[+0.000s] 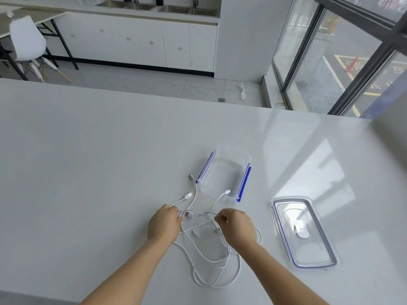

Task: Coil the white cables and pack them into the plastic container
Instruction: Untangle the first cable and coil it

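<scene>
Left hand [164, 223] and right hand [236, 225] each pinch a strand of the loose white cables [209, 260] on the table [88, 161]. Open plastic container [223, 175] stands just beyond; its lid [304, 233] lies right.

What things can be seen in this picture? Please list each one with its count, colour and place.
table: one, white, under everything.
container: one, clear with blue clips, open, middle of table.
lid: one, clear, flat on table, right of container.
cables: several tangled, number unclear, white, on table in front of container.
chair: one, white, far left.
cabinets: one row, white, far wall.
window: one, dark frame, right.
left hand: one, grips cables.
right hand: one, pinches a cable.
</scene>
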`<state>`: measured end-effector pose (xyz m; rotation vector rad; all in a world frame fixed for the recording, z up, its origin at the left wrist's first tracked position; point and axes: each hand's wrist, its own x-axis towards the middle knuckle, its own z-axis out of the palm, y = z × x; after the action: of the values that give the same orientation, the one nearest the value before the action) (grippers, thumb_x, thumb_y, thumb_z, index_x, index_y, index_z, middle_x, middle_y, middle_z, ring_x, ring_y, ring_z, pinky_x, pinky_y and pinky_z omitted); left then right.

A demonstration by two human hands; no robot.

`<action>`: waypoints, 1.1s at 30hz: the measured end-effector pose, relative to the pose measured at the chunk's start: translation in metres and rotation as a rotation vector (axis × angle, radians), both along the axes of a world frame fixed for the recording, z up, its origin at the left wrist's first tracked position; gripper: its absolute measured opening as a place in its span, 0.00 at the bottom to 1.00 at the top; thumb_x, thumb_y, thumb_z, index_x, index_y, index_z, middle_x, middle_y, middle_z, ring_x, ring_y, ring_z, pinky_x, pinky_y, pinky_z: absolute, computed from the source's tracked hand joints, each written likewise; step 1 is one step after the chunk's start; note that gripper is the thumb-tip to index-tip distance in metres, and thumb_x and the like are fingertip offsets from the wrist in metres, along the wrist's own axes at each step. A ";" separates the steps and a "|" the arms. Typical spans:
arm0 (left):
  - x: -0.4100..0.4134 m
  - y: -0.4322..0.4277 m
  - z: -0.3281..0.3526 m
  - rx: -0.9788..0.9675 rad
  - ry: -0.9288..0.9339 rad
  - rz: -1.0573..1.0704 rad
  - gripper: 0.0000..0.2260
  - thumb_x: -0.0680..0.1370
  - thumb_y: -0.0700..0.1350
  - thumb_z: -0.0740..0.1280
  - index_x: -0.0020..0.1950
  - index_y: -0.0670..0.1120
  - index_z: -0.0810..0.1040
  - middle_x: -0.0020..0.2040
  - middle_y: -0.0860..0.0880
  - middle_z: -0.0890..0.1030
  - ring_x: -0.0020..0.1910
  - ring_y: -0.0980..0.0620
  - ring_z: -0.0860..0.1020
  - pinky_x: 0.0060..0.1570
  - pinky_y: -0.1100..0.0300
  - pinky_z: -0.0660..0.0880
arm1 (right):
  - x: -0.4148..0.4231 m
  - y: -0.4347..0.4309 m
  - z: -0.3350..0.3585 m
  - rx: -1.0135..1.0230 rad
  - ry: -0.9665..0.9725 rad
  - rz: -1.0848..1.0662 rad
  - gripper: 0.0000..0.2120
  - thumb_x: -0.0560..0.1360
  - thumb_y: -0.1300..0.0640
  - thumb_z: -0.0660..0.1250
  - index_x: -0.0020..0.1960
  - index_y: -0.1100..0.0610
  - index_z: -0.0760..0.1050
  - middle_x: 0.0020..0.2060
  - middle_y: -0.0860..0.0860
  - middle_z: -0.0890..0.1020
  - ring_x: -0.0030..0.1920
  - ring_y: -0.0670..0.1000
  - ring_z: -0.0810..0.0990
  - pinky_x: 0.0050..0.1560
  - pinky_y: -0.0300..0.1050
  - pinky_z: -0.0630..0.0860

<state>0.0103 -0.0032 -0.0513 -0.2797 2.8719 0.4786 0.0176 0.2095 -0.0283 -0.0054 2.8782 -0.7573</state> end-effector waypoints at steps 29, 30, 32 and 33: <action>0.006 0.021 0.151 1.500 -0.288 -0.027 0.22 0.75 0.53 0.71 0.63 0.41 0.81 0.44 0.43 0.82 0.41 0.44 0.81 0.40 0.53 0.80 | -0.020 0.049 0.165 -0.759 0.053 0.173 0.08 0.75 0.67 0.72 0.44 0.56 0.86 0.39 0.54 0.86 0.36 0.47 0.79 0.39 0.40 0.76; 0.007 0.028 0.152 1.406 -0.303 -0.070 0.21 0.75 0.56 0.69 0.62 0.44 0.82 0.45 0.44 0.83 0.41 0.45 0.81 0.41 0.54 0.79 | -0.018 0.045 0.164 -0.743 0.024 0.216 0.07 0.75 0.68 0.72 0.44 0.57 0.86 0.38 0.55 0.86 0.37 0.47 0.80 0.39 0.40 0.76; 0.011 0.044 0.150 1.265 -0.280 -0.157 0.14 0.78 0.54 0.68 0.56 0.47 0.85 0.43 0.46 0.85 0.38 0.48 0.81 0.39 0.58 0.77 | -0.014 0.040 0.160 -0.692 -0.004 0.274 0.08 0.75 0.70 0.71 0.44 0.60 0.85 0.36 0.53 0.86 0.37 0.46 0.82 0.41 0.37 0.75; 0.013 0.050 0.147 1.268 -0.249 -0.143 0.12 0.80 0.51 0.68 0.51 0.44 0.86 0.38 0.46 0.84 0.33 0.48 0.78 0.36 0.59 0.75 | -0.013 0.039 0.157 -0.651 0.004 0.282 0.08 0.75 0.70 0.71 0.44 0.60 0.85 0.34 0.51 0.86 0.36 0.45 0.81 0.40 0.36 0.74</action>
<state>0.0236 0.0469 0.0956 0.0923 1.8222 1.8558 0.0050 0.2489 0.1287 -0.4753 2.4177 -1.5681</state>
